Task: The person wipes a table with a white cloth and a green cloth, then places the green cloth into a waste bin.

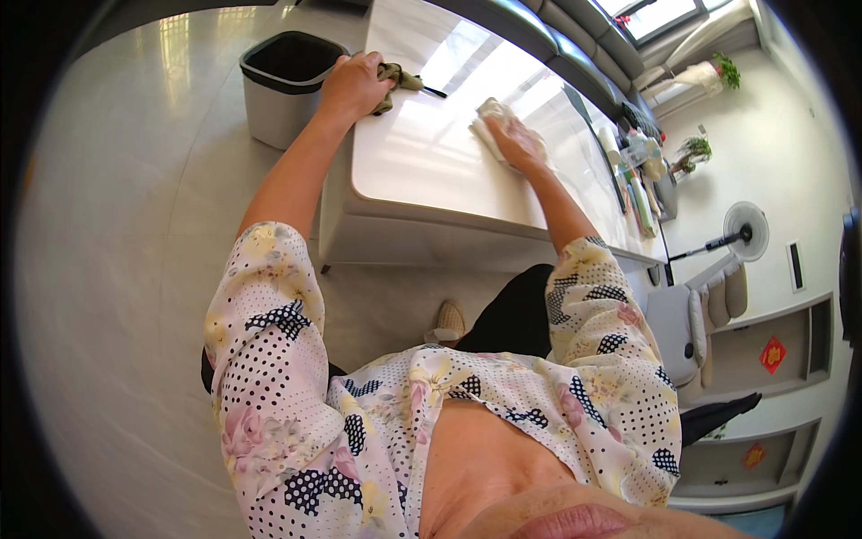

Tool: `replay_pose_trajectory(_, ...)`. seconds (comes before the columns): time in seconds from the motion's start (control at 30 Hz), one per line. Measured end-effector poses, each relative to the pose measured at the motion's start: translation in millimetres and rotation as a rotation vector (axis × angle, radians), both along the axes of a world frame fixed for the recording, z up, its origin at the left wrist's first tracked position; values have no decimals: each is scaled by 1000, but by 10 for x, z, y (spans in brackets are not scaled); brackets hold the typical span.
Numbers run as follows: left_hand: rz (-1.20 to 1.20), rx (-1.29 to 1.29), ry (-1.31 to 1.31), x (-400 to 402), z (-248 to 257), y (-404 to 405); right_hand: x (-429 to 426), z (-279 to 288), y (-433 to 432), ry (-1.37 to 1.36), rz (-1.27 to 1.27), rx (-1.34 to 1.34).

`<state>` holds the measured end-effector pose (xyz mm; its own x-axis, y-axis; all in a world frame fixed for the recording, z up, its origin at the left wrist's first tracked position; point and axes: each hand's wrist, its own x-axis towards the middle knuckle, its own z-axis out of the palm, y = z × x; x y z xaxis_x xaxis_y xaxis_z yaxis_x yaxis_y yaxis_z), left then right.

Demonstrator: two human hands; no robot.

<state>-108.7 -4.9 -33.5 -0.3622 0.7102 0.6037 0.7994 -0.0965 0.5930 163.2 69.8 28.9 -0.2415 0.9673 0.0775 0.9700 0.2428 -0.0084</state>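
Observation:
My left hand (357,84) grips a crumpled olive-green fabric item (401,77) at the left edge of a glossy white table (417,162). A thin black strip (435,92) sticks out from the fabric onto the tabletop. Under my right hand (515,138), a white cloth (495,111) lies bunched on the table, its edges showing around my fingers and palm. Close beside my left hand stands a pale waste bin (279,111) with a black liner at its rim.
Bottles, packets and other small items (636,175) crowd the table's right end, near a long dark strip (596,148). A grey sofa (532,34) runs along the far side. To the right are a standing fan (745,232) and a padded chair (673,330).

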Motion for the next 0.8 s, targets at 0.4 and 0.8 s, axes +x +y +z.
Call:
replay_pose_trajectory(0.4, -47, 463, -1014, -1206, 285, -708, -1902, -62, -236, 93, 639, 41)
replay_pose_trajectory(0.8, 68, 519, -944, -691, 532, -802, -2219, 11, 525, -148, 523, 216)
